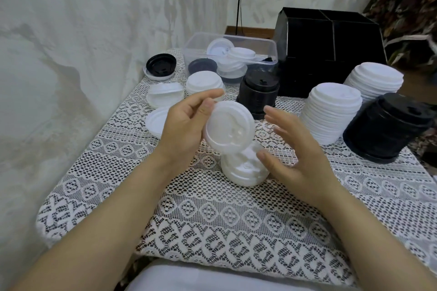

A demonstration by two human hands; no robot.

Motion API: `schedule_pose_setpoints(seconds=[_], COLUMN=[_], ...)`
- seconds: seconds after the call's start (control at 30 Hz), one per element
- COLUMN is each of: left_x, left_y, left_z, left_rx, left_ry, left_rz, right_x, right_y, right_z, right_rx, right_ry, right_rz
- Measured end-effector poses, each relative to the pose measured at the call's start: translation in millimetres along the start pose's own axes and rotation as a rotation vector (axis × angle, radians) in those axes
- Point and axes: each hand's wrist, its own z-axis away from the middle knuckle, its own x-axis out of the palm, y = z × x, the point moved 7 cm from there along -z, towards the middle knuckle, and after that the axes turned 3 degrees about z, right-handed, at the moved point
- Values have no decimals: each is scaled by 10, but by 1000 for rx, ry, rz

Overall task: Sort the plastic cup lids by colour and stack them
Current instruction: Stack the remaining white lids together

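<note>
A home: lace tablecloth [212, 215], floral upholstery [406, 2].

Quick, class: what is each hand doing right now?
Left hand: holds a white lid.
Right hand: open, holding nothing, beside the small white stack.

Your table is covered with a white lace tablecloth [212, 210], and in the middle of it, nearest you, stands a short stack of white lids [243, 172]. To your right stand a tall white lid stack [331, 116], a second tall white stack [376, 82] behind it, and a tall black lid stack [387, 130] just beside the nearer one. Further back sit a shorter black stack [259, 92], a low white stack [204, 84], some translucent lids [164, 94], a single white lid [153, 123] lying flat, a black lid on a clear one [160, 64], a clear plastic tub [190, 54] holding loose lids, and a black divided organiser [331, 54].
</note>
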Motion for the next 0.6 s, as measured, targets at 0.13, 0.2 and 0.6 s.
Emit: schedule_pose_setpoints(seconds=[0.13,0.2,0.6], left_x=[96,143,242], left_y=[-46,-55,-120], left_z=[40,59,128], left_rx=[-103,-123,-210], left_ry=[-84,-129,-246], left_rz=[72,63,10], right_x=[83,136,291], right_y=[-112,-112,-92], right_z=[-25,-21,43], right_rx=[-116,-113,-28], right_ry=[-44,-103,-300], right_rz=[12,7,-17])
